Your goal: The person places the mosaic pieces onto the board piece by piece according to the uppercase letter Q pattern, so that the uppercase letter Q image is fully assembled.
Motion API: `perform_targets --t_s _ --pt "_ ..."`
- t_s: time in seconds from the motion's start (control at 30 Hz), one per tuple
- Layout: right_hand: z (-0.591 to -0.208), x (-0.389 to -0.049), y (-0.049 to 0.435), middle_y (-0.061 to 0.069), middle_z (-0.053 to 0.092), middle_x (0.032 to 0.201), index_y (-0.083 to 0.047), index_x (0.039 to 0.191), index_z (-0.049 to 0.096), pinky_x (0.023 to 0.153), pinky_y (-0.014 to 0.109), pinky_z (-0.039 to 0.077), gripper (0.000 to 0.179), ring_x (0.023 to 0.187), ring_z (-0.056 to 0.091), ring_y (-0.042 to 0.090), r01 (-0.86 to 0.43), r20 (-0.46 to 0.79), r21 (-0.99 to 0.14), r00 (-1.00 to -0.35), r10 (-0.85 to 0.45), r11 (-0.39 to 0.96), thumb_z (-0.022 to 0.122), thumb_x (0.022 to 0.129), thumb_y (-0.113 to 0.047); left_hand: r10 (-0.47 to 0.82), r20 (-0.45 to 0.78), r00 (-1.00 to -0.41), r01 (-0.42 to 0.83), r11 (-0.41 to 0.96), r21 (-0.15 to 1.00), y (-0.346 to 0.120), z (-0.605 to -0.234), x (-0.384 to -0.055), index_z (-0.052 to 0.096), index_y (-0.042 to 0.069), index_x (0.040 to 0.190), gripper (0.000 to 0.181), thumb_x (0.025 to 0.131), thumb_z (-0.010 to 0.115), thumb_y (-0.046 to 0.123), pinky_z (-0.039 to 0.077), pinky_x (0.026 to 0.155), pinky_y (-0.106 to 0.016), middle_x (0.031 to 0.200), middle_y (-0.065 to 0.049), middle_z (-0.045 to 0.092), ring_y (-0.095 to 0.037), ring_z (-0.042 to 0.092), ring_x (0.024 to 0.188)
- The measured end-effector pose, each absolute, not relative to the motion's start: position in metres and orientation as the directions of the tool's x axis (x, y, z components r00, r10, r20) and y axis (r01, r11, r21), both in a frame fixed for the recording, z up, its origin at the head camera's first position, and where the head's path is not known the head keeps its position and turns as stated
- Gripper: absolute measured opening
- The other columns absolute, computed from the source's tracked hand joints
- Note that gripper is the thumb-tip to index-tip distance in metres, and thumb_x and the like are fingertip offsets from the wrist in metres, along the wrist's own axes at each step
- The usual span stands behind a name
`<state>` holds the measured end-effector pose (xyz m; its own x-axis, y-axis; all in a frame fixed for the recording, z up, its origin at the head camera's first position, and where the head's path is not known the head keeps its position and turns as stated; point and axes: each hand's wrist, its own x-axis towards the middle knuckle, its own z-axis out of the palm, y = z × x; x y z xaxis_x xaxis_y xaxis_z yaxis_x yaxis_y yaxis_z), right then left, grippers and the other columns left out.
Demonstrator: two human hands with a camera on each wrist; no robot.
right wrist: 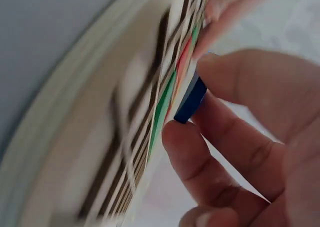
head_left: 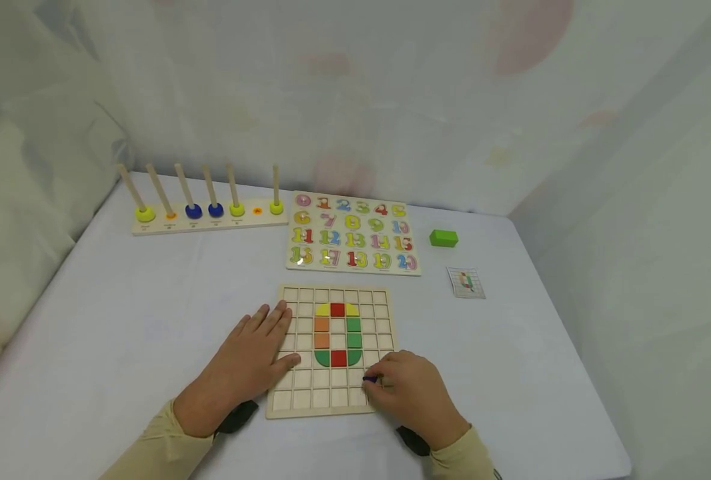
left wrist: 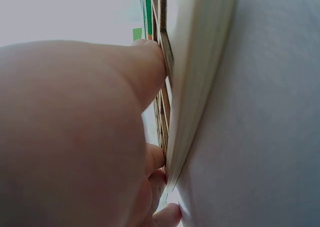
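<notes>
A wooden grid board (head_left: pixel 301 399) lies on the white table, with red, yellow, orange and green tiles (head_left: pixel 338 359) set in a ring in its cells. My left hand (head_left: pixel 252 352) rests on the board's left edge, fingers straight and thumb over the cells. In the left wrist view the thumb (left wrist: pixel 145 69) touches the board's rim. Over the lower right cells, my right hand (head_left: pixel 412 393) pinches a small dark blue tile (right wrist: pixel 191 101) between thumb and fingers. In the head view most of that tile (head_left: pixel 370 379) is hidden by the fingers.
Behind the board lies a number puzzle (head_left: pixel 353 233). A peg counting stand (head_left: pixel 211 223) with yellow and blue rings is at the back left. To the right are a green block (head_left: pixel 443 238) and a small pattern card (head_left: pixel 466 283). White cloth (head_left: pixel 391 100) surrounds the table.
</notes>
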<state>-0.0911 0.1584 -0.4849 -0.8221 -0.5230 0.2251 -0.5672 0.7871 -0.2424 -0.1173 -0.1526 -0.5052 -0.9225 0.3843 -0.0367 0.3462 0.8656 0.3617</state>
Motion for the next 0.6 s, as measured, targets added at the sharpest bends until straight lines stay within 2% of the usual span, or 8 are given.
perform_targets --t_s 0.23,0.43,0.53,0.6 --pt "-0.487 -0.095 0.138 -0.014 0.076 0.081 -0.022 0.084 0.085 0.065 0.025 0.056 0.012 0.075 0.068 0.005 -0.582 0.189 -0.193 -0.812 -0.552 0.790 0.093 0.086 -0.031 0.395 -0.051 -0.917 0.352 0.865 0.358 -0.147 -0.507 -0.118 0.034 -0.004 0.164 0.087 0.104 0.066 0.050 0.024 0.122 -0.067 0.172 -0.021 0.029 -0.048 0.026 0.156" --pt "-0.485 -0.094 0.135 -0.012 0.076 0.083 -0.021 0.084 0.086 0.064 0.024 0.055 0.008 0.074 0.065 0.007 -0.611 0.144 -0.148 -0.792 -0.594 0.778 0.091 0.088 -0.027 0.400 -0.038 -0.916 0.367 0.871 0.326 -0.144 -0.506 -0.118 0.038 -0.004 0.163 0.086 0.103 0.068 0.050 0.029 0.120 -0.068 0.169 -0.022 0.033 -0.049 0.032 0.153" --pt "-0.482 -0.095 0.136 -0.011 0.075 0.085 -0.020 0.085 0.086 0.063 0.023 0.053 0.006 0.074 0.064 0.007 -0.634 0.131 -0.142 -0.773 -0.620 0.760 0.089 0.090 -0.024 0.401 0.042 -0.915 0.393 0.863 0.317 -0.143 -0.506 -0.118 0.045 -0.002 0.160 0.080 0.105 0.065 0.052 0.035 0.118 -0.066 0.166 -0.020 0.040 -0.047 0.040 0.150" --pt "-0.481 -0.098 0.138 -0.010 0.076 0.087 -0.020 0.088 0.086 0.064 0.025 0.054 0.005 0.076 0.065 0.008 -0.641 0.178 -0.147 -0.767 -0.617 0.754 0.089 0.089 -0.023 0.409 0.163 -0.898 0.441 0.835 0.330 -0.141 -0.505 -0.118 0.049 0.001 0.159 0.075 0.106 0.062 0.053 0.038 0.117 -0.063 0.164 -0.016 0.046 -0.043 0.043 0.149"
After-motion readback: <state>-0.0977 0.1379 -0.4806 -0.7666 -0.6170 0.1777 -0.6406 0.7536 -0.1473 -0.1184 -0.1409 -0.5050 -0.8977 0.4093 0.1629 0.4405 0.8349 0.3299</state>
